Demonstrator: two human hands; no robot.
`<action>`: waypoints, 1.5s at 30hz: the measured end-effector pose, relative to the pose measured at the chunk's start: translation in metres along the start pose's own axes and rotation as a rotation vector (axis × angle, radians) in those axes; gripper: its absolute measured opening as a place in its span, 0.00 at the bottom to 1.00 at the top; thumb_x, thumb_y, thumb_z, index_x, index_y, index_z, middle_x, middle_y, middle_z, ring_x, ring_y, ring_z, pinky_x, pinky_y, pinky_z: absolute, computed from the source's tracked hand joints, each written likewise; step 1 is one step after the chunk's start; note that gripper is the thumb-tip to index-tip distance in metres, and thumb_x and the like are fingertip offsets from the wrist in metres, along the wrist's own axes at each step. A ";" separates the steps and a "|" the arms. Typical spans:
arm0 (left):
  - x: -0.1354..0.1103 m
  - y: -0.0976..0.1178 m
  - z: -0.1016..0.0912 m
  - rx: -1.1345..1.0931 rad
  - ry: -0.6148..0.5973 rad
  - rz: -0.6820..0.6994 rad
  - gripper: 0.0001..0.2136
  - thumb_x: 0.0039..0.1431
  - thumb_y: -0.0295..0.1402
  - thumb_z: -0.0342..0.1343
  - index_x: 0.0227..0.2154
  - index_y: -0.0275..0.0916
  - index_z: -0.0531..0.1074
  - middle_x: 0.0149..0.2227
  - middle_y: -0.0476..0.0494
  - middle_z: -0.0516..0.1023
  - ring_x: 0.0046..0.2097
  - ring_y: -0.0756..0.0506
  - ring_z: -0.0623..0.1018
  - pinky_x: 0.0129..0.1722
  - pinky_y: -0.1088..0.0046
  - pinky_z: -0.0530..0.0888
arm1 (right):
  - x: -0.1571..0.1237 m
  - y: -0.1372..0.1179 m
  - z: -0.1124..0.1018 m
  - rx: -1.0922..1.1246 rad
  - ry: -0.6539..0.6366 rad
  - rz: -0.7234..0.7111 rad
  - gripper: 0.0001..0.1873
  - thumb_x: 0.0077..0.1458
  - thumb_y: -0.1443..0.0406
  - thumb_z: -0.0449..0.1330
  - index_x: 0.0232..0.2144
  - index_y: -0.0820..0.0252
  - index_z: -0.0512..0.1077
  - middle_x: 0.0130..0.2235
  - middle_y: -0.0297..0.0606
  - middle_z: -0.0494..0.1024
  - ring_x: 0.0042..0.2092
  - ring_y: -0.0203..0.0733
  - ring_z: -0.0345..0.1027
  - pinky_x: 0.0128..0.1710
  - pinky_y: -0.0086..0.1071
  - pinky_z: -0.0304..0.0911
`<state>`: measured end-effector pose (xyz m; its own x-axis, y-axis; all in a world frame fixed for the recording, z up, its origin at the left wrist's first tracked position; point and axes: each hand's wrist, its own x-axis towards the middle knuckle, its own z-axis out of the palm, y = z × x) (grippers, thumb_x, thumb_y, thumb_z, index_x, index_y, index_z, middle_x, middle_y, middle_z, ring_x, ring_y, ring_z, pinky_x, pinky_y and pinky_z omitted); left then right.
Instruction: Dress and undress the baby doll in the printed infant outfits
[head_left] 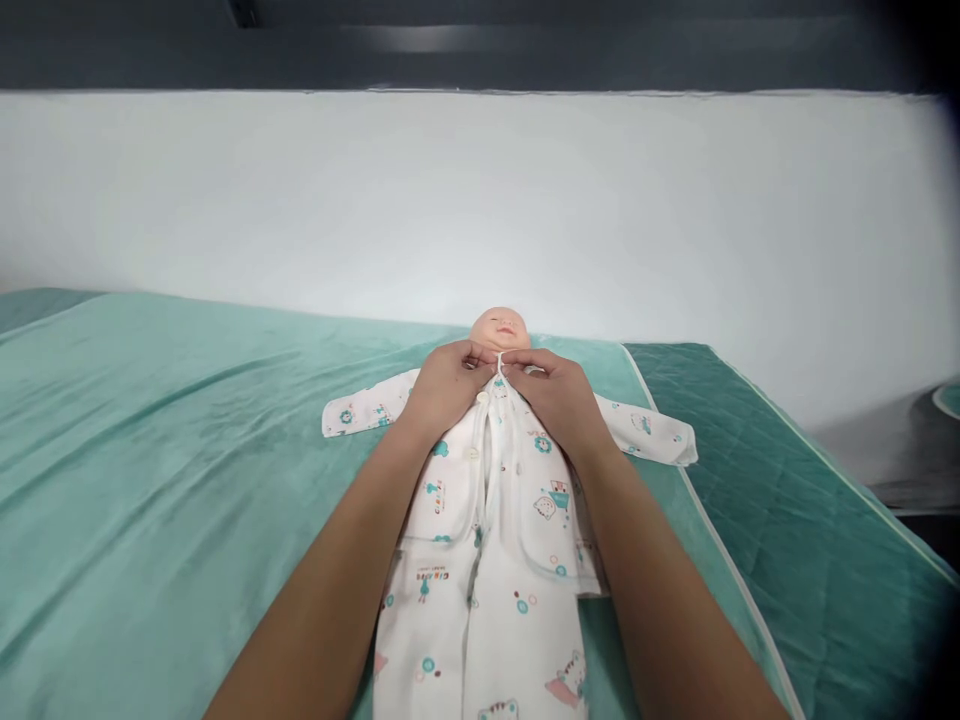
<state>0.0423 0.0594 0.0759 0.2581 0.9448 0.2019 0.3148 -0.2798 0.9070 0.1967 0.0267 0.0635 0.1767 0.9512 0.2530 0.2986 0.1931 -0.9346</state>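
Note:
A baby doll (501,327) lies on its back on a teal blanket (187,430), dressed in a white printed romper (487,560) with its sleeves spread out to both sides. My left hand (448,385) and my right hand (559,395) meet at the collar just under the doll's chin. Both hands are closed in a pinch on the romper's top front edges, where a small button shows. The fingertips are partly hidden by the fabric. The romper's front stands slightly apart lower down, with buttons along its left edge.
The blanket covers a bed or mat (810,520) with a darker quilted green surface at the right. A white wall (480,200) rises just behind the doll's head. The bed's right edge drops off to a dark floor.

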 end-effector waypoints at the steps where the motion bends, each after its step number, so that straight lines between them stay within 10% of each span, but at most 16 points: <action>1: 0.000 -0.001 0.000 0.000 0.000 0.003 0.08 0.55 0.37 0.58 0.34 0.38 0.76 0.37 0.44 0.81 0.39 0.46 0.78 0.42 0.69 0.70 | 0.000 0.001 -0.001 -0.004 -0.017 0.004 0.10 0.49 0.60 0.63 0.35 0.55 0.79 0.39 0.34 0.80 0.36 0.40 0.71 0.40 0.34 0.63; 21: -0.005 -0.001 -0.002 0.036 -0.059 0.016 0.11 0.54 0.34 0.55 0.37 0.41 0.79 0.32 0.48 0.77 0.32 0.49 0.73 0.33 0.72 0.67 | -0.006 -0.005 -0.004 -0.153 -0.059 0.066 0.08 0.47 0.59 0.63 0.30 0.56 0.75 0.32 0.33 0.78 0.31 0.39 0.66 0.34 0.33 0.58; 33: -0.009 0.007 -0.004 0.166 -0.045 0.032 0.09 0.55 0.36 0.55 0.30 0.41 0.79 0.36 0.47 0.80 0.36 0.46 0.75 0.36 0.71 0.67 | -0.007 0.002 0.003 -0.240 0.071 -0.203 0.21 0.59 0.57 0.55 0.17 0.57 0.63 0.23 0.30 0.66 0.29 0.36 0.58 0.31 0.32 0.53; 45: -0.006 0.006 -0.001 0.146 0.036 0.020 0.09 0.51 0.32 0.57 0.36 0.39 0.77 0.32 0.47 0.78 0.32 0.48 0.73 0.35 0.71 0.67 | -0.004 0.006 0.005 -0.188 0.069 -0.177 0.16 0.59 0.57 0.55 0.25 0.56 0.76 0.34 0.34 0.76 0.38 0.40 0.68 0.41 0.33 0.58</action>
<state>0.0416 0.0524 0.0803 0.2334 0.9436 0.2350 0.4402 -0.3180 0.8397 0.1936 0.0249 0.0554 0.1675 0.8869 0.4305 0.4983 0.3006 -0.8132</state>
